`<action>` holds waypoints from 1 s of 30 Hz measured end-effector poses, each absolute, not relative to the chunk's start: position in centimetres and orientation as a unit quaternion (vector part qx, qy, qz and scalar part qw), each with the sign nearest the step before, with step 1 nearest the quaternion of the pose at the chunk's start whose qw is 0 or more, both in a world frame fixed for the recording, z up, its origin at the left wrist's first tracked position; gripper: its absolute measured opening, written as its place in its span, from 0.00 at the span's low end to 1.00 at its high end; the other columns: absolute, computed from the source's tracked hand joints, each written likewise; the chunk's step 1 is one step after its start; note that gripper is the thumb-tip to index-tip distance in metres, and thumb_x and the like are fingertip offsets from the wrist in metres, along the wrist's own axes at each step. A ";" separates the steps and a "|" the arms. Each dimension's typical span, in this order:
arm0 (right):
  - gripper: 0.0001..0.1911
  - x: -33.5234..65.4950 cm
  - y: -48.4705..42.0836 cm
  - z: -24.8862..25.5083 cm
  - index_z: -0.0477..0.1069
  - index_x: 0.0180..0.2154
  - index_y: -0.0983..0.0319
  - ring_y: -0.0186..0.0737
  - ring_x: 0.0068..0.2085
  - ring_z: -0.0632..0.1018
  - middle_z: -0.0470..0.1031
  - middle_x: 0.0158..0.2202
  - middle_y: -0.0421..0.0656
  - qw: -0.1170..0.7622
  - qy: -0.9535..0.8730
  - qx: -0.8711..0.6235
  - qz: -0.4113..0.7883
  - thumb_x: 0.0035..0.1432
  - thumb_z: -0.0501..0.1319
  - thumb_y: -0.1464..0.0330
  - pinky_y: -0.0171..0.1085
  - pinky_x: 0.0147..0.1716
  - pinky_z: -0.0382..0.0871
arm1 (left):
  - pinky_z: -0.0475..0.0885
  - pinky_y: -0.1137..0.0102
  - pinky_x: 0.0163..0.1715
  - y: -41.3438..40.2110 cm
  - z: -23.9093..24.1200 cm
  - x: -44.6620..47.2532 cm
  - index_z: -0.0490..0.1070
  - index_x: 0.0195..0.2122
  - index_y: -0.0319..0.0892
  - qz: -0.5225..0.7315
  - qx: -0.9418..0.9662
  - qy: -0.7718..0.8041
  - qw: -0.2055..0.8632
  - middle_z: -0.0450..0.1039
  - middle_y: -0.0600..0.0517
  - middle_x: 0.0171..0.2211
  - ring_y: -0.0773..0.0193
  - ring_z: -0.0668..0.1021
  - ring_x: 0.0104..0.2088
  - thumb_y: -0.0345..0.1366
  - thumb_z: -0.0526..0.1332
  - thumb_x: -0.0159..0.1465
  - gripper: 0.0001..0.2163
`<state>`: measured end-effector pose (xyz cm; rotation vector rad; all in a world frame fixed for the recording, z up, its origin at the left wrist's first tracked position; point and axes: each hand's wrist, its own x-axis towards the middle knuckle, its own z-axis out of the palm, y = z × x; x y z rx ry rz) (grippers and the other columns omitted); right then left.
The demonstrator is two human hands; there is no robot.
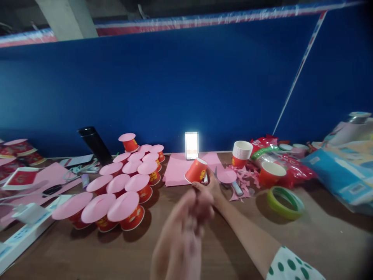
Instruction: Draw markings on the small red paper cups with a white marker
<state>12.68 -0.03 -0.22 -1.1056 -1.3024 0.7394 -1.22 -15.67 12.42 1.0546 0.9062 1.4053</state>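
Observation:
My right hand (214, 189) holds a red paper cup (197, 170), its fingers around the cup's lower right side. The cup is tilted, with its white base up and its rim down to the left. My left hand (183, 225) is nearer to me, just below the cup, and its fingers are smeared by motion. Left of the hands stand several upturned red cups, each with a pink paper disc (124, 206) on top. Behind the held cup lie pink paper sheets (176, 171). Beside my right hand are a loose pink disc (227, 175) and pink paper scraps (246, 179).
On the right are a stack of paper cups (242, 151), another red cup (271, 175), a green tape roll (285, 204) and plastic packages (340, 171). A glowing phone-like screen (191, 144), a black bottle (94, 146) and a white power strip (29, 233) are also there.

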 end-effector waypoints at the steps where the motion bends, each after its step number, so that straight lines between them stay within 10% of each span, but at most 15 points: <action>1: 0.39 12.7 0.1 -0.4 0.61 0.55 0.62 0.43 0.38 0.76 0.73 0.44 0.47 0.600 -0.557 -0.472 0.328 0.41 0.69 0.60 0.37 0.32 0.73 | 0.70 0.61 0.47 -13.3 12.0 -0.8 0.68 0.49 0.53 0.627 0.430 0.371 0.533 0.67 0.48 0.53 0.57 0.71 0.50 0.45 0.58 0.61 0.15; 8: 0.39 12.9 0.6 -0.4 0.61 0.55 0.62 0.48 0.44 0.76 0.72 0.48 0.49 0.613 -0.529 -0.475 0.345 0.42 0.68 0.58 0.43 0.38 0.75 | 0.69 0.66 0.47 0.3 6.2 0.6 0.68 0.43 0.44 0.651 0.225 0.475 0.547 0.70 0.48 0.48 0.62 0.73 0.50 0.40 0.56 0.62 0.10; 14: 0.39 13.1 0.1 0.1 0.60 0.56 0.62 0.49 0.48 0.75 0.71 0.50 0.49 0.582 -0.579 -0.472 0.321 0.44 0.68 0.58 0.44 0.44 0.72 | 0.74 0.65 0.41 0.2 2.2 1.6 0.71 0.42 0.39 0.552 0.229 0.295 0.746 0.76 0.46 0.35 0.59 0.79 0.37 0.48 0.54 0.62 0.17; 30: 0.42 14.1 0.3 -0.7 0.57 0.60 0.63 0.51 0.52 0.72 0.67 0.55 0.54 0.556 -0.615 -0.503 0.244 0.47 0.65 0.53 0.49 0.49 0.68 | 0.72 0.61 0.46 0.4 0.2 0.8 0.71 0.46 0.40 0.533 0.247 0.214 0.781 0.77 0.45 0.38 0.58 0.79 0.38 0.52 0.58 0.59 0.22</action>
